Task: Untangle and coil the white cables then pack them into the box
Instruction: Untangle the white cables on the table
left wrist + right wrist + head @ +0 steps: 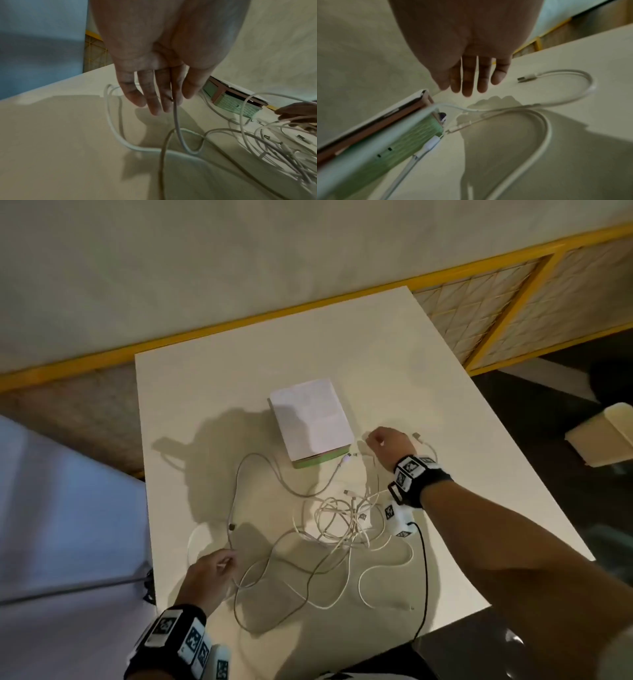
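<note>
The lidded box (311, 422) sat closed mid-frame, contents hidden. The left hand (209, 573) pinched a white cable (176, 127); the right hand (467, 75) hovered, fingers relaxed, holding nothing.

On the white worktop (212, 392), the left hand (209, 573) touches a cable from the tangled white cables (339, 522). The right hand (387, 445) hovers just beside the closed box (310, 421).

In the right wrist view the box (368, 146) is blurred and cut off by the left edge. Single strands cannot be told apart in the knot of white cables (342, 518), which is cut off at the left wrist view's right edge.
</note>
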A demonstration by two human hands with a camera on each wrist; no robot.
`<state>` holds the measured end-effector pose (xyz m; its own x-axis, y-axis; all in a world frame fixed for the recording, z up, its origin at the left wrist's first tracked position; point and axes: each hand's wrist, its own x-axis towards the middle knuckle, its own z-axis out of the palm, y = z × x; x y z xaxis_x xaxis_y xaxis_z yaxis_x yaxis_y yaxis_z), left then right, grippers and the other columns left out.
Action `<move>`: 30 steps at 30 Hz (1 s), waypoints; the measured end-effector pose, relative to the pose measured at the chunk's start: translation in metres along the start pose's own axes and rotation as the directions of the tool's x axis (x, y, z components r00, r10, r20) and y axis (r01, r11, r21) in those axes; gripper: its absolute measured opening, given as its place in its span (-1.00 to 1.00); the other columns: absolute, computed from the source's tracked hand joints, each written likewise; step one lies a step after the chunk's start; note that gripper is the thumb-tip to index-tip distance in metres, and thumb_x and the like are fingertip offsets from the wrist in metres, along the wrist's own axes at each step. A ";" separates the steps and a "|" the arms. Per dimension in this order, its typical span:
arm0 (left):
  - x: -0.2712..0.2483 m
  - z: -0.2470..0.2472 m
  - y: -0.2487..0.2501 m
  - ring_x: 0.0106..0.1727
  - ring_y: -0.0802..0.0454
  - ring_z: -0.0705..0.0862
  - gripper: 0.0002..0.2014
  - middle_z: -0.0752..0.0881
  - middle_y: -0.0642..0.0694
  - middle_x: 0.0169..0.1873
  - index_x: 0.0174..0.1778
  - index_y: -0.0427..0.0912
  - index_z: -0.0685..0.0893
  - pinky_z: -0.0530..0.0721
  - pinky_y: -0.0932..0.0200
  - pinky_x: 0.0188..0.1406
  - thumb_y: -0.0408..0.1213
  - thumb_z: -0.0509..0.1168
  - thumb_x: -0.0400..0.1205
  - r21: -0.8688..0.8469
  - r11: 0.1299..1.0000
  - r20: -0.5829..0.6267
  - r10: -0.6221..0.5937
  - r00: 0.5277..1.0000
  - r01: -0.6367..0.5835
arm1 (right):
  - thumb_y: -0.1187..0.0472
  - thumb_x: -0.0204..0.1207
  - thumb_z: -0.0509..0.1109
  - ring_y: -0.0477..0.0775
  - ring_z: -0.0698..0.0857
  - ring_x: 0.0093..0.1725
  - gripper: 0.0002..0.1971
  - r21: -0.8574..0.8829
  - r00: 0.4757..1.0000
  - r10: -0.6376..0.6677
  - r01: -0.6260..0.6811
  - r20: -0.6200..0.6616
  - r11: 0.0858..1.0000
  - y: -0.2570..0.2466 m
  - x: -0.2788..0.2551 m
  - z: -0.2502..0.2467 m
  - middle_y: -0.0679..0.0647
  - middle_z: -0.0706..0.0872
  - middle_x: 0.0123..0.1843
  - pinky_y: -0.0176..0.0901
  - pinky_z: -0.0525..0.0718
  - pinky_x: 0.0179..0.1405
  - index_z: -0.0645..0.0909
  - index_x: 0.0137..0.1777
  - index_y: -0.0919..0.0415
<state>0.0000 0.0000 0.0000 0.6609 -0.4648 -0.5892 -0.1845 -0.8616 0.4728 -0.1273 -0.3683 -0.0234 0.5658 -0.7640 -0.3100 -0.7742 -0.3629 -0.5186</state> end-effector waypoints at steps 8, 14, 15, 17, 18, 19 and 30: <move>0.002 -0.005 0.003 0.14 -0.07 0.68 -0.74 0.72 -0.21 0.22 0.23 -0.21 0.69 0.51 0.20 0.03 -0.27 0.23 0.67 -0.001 1.000 0.002 0.026 1.000 -0.026 | 0.13 0.57 0.14 0.25 0.58 0.28 -0.71 -0.468 0.952 0.146 -0.004 0.267 0.884 0.001 -0.013 0.016 0.19 0.66 0.25 0.16 0.35 0.39 0.52 0.20 0.21; 0.011 -0.024 0.047 0.11 0.02 0.65 -0.74 0.71 -0.10 0.19 0.24 -0.15 0.68 0.48 0.31 0.08 -0.33 0.27 0.63 -0.013 0.964 -0.098 0.263 0.960 -0.265 | 0.11 0.63 0.15 0.25 0.63 0.13 -0.80 -0.284 0.983 -0.180 0.186 0.047 0.941 -0.010 -0.060 -0.003 0.18 0.71 0.05 0.08 0.36 0.23 0.49 0.11 0.20; 0.012 -0.027 0.059 0.00 0.05 0.66 -0.75 0.72 -0.07 0.15 0.22 -0.14 0.69 0.49 0.35 0.00 -0.32 0.28 0.63 -0.039 0.951 -0.102 0.302 0.948 -0.307 | 0.10 0.62 0.17 0.24 0.68 0.03 -0.82 -0.264 0.967 -0.253 0.243 -0.003 0.934 -0.017 -0.068 -0.007 0.15 0.75 -0.06 0.06 0.36 0.21 0.49 0.07 0.18; 0.010 -0.031 0.086 -0.15 0.12 0.68 -0.78 0.74 0.01 0.04 0.17 -0.10 0.71 0.51 0.49 -0.18 -0.27 0.29 0.63 -0.102 0.911 -0.116 0.389 0.914 -0.401 | 0.02 0.59 0.15 0.20 0.71 -0.15 -0.77 -0.274 0.903 -0.407 0.360 -0.137 0.892 -0.032 -0.083 -0.012 0.07 0.74 -0.22 0.04 0.39 0.12 0.51 -0.03 0.16; 0.008 -0.033 0.099 -0.19 0.16 0.67 -0.79 0.73 0.05 0.00 0.16 -0.08 0.72 0.50 0.55 -0.24 -0.24 0.30 0.63 -0.134 0.884 -0.118 0.435 0.893 -0.448 | -0.02 0.57 0.12 0.18 0.70 -0.22 -0.74 -0.268 0.866 -0.464 0.409 -0.188 0.872 -0.041 -0.091 -0.013 0.03 0.72 -0.28 0.02 0.40 0.06 0.51 -0.07 0.14; 0.004 -0.033 0.111 -0.21 0.16 0.66 -0.79 0.72 0.08 -0.04 0.16 -0.07 0.73 0.51 0.53 -0.26 -0.21 0.30 0.63 -0.168 0.856 -0.110 0.476 0.872 -0.489 | -0.05 0.56 0.10 0.17 0.69 -0.27 -0.72 -0.238 0.839 -0.501 0.453 -0.213 0.859 -0.051 -0.099 -0.014 0.01 0.71 -0.32 0.01 0.42 0.01 0.51 -0.10 0.14; -0.011 -0.019 0.145 -0.41 0.22 0.70 -0.82 0.77 0.09 -0.48 -0.33 -0.01 0.76 0.64 0.20 -0.32 -0.20 0.35 0.60 -0.521 0.751 -0.174 0.373 0.911 -0.407 | 0.02 0.46 0.31 0.00 0.65 -0.30 -0.73 0.224 0.830 -0.488 0.547 -0.270 0.807 -0.106 -0.143 0.017 0.06 0.71 -0.31 -0.20 0.58 -0.20 0.59 -0.05 0.23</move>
<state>-0.0205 -0.1155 0.0874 0.6604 -0.7094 -0.2463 -0.0287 -0.3517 0.9357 -0.1214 -0.2114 0.0618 0.7705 -0.6016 0.2108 -0.2514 -0.5907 -0.7667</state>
